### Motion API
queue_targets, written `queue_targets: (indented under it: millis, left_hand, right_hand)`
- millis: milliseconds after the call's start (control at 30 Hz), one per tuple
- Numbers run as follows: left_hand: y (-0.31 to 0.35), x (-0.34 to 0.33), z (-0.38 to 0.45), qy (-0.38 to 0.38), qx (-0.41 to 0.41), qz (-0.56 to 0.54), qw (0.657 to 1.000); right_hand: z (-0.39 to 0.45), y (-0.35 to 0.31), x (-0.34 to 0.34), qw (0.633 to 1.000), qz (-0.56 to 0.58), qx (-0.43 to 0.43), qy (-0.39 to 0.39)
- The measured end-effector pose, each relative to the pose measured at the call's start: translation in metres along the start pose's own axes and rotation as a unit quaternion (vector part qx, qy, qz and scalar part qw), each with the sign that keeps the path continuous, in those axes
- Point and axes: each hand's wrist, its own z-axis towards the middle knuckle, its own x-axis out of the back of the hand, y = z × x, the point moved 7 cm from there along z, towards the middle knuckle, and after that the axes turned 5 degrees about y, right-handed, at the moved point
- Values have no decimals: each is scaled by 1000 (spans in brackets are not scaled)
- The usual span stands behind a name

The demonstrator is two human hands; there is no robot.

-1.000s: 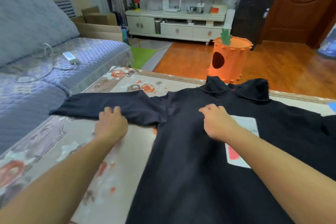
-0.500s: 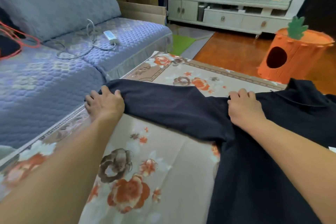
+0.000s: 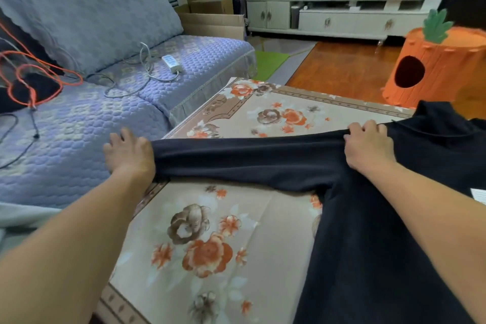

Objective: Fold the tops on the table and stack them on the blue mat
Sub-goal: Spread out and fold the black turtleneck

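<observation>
A: Left hand (image 3: 128,154) first?
B: At the cuff end of the black top's (image 3: 368,231) sleeve (image 3: 244,159), just past the table's (image 3: 210,239) left edge, over the sofa (image 3: 79,123) side. Sleeve end sits under the palm and thumb; the other fingers look spread. Whether it pinches the cloth or only presses on it, cannot tell.
A: Right hand (image 3: 368,148)?
B: Fingers curled, gripping a bunch of fabric at the shoulder, near the collar.
A: Sleeve state?
B: Stretched out straight between the two hands, running left to right across the floral tablecloth.
A: Rest of the top?
B: Body spreads flat over the right part of the table, running down to the bottom edge of the view. High collar points to the far side. A white label shows at the right edge.
A: Surroundings?
B: Sofa holds a white power strip (image 3: 172,63) with cables and an orange cord (image 3: 39,79). Orange carrot-shaped stool (image 3: 436,66) stands on the wood floor beyond the table; white cabinet (image 3: 336,18) at the far wall.
</observation>
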Motion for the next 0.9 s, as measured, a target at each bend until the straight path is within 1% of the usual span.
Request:
queue_targets:
  millis: [33,67,100,133,167,200,233,267,300,333,367,400,467,500,567,633,700,767,833,900]
  left_hand:
    - [12,4,-6,-7,-16,-11,1000]
    - [31,14,-12,-2,-48,-46,998]
    - [59,31,-20,21,-97,-103,990]
    - [92,52,-34,52,-158,-167,972]
    - [129,76,-55,72,-223,-228,945]
    - [167,99,-79,71,-283,-285,913]
    - [203,118,-105,57,-330,-327,884]
    - [237,134,-131,45,-366,-352,860]
    - [266,146,-154,40,-392,-363,845]
    - [289,152,-174,39,-413,-358,836]
    - [309,151,-190,31,-430,-345,834]
    - [324,145,-201,11,-442,-326,836]
    - [340,126,-216,-30,-441,-285,851]
    - [345,122,-222,-32,-435,-273,857]
    - [339,116,-222,-14,-414,-268,870]
    - [336,120,-224,-1,-409,-269,872]
    - [334,123,-224,8,-404,-268,875]
    - [334,122,-224,12,-399,-264,878]
    - [334,121,-224,17,-396,-267,878]
    - [334,121,-222,23,-395,-266,879]
  right_hand:
    - [0,4,-3,1000,12,-3,-12]
    - [1,8,-7,999,21,-5,-30]
    - [3,9,-10,998,25,-2,-52]
    - [5,8,-11,996,29,7,-79]
    - [7,5,-8,994,48,18,-100]
    - [9,2,-3,990,82,28,-107]
    - [11,3,7,987,119,39,-100]
    - [11,9,21,986,138,56,-72]
    - [8,20,34,989,126,77,-31]
    - [1,35,46,991,92,92,1]
    - [-6,58,51,994,54,96,8]
    - [-14,87,51,996,14,82,-9]
    - [-27,154,50,997,-50,28,-51]
    - [-32,191,56,996,-68,-6,-53]
    - [-36,245,68,994,-58,-77,-45]
    - [-37,285,82,991,-23,-133,-24]
    - [-32,308,91,986,4,-166,7]
    - [-19,312,98,985,13,-168,31]
    - [-3,295,104,987,-1,-142,70]
    - [14,261,108,991,-33,-78,100]
